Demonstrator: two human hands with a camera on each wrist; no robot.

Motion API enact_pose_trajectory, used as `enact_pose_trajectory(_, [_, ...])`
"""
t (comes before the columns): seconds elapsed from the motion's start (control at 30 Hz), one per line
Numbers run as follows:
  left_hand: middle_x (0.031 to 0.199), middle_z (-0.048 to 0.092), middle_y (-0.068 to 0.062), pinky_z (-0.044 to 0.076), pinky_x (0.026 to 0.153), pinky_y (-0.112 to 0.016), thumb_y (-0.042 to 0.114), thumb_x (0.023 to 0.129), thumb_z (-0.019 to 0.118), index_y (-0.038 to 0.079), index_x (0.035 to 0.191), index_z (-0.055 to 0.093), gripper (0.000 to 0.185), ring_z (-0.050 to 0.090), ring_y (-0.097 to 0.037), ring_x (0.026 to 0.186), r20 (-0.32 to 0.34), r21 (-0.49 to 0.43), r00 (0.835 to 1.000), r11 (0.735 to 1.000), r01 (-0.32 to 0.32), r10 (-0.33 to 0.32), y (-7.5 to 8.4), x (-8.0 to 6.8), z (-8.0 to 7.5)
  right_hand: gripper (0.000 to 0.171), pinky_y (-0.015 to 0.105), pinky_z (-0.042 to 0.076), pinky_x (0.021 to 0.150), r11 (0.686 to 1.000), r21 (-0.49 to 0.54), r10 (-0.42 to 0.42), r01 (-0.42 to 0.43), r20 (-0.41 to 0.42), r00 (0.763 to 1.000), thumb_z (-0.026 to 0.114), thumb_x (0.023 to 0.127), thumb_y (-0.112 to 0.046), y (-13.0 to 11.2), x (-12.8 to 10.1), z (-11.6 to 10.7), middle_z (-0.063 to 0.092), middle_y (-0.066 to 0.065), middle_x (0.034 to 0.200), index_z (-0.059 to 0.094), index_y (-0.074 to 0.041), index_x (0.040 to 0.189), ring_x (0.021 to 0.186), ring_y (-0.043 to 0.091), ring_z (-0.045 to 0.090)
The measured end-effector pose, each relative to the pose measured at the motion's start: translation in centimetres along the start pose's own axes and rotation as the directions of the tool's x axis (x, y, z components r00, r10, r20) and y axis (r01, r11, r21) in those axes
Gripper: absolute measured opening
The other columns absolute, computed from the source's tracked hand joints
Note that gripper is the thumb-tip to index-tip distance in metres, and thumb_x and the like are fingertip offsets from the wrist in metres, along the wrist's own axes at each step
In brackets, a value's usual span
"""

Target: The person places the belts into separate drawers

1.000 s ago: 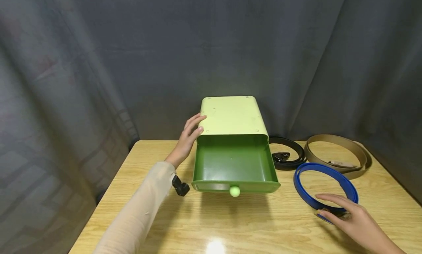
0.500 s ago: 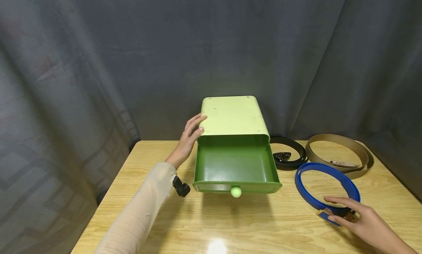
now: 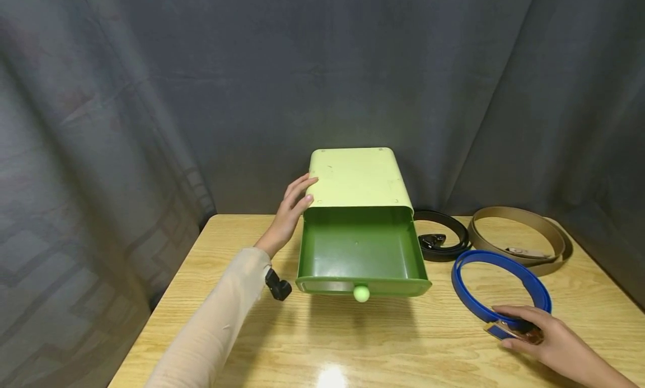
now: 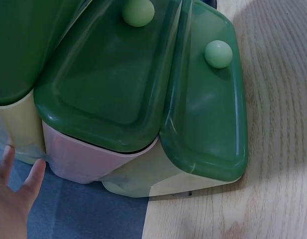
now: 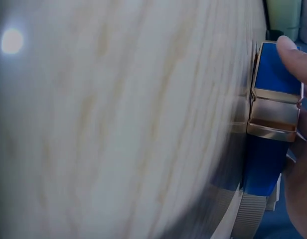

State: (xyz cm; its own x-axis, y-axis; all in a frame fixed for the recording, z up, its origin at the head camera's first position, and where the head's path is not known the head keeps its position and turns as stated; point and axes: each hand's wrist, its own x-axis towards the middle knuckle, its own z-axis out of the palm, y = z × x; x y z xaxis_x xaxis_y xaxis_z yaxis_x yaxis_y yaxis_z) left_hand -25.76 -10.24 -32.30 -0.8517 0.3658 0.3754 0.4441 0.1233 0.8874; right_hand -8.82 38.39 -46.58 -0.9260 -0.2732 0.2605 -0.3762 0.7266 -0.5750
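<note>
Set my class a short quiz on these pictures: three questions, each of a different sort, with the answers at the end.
1. True or false: the left hand rests on the pale green cabinet, whose green drawer is pulled out.
2. Fill in: the right hand grips the blue belt at its ____.
3. In the head view, which coiled belt lies nearest the cabinet? A) the blue one; B) the brown one; C) the black one.

Key:
1. True.
2. Buckle.
3. C, the black belt.
</note>
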Motion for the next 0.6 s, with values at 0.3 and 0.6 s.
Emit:
enact_pose_trajectory(0.3, [0.162, 0.012, -0.014, 0.020, 0.114, -0.058, 0.017, 0.105, 0.041, 0.001, 0.151, 0.036, 0.050, 0.011, -0.030, 0.149, 0.008, -0.006, 1.000, 1.000, 0.004, -0.004, -0.3, 0.2, 0.2, 0.049, 0.021, 0.040, 0.053, 0.995, 0.024, -0.102, 0.101, 0.032, 0.994, 0.087, 0.071, -0.004, 1.4, 0.4, 0.0, 0.060, -0.023, 0.111, 0.070, -0.010, 0.117, 0.082, -0.005, 0.051])
enact_pose_trajectory(0.6, [0.162, 0.011, -0.016, 0.021, 0.114, -0.058, 0.017, 0.105, 0.041, 0.001, 0.151, 0.037, 0.050, 0.011, -0.031, 0.149, 0.012, 0.005, 1.000, 1.000, -0.011, 0.011, -0.4, 0.5, 0.2, 0.044, 0.019, 0.041, 0.054, 0.997, -0.036, -0.074, 0.073, -0.021, 0.997, 0.087, 0.069, -0.004, 0.9, 0.6, 0.3, 0.062, -0.024, 0.103, 0.073, -0.013, 0.110, 0.078, -0.005, 0.049])
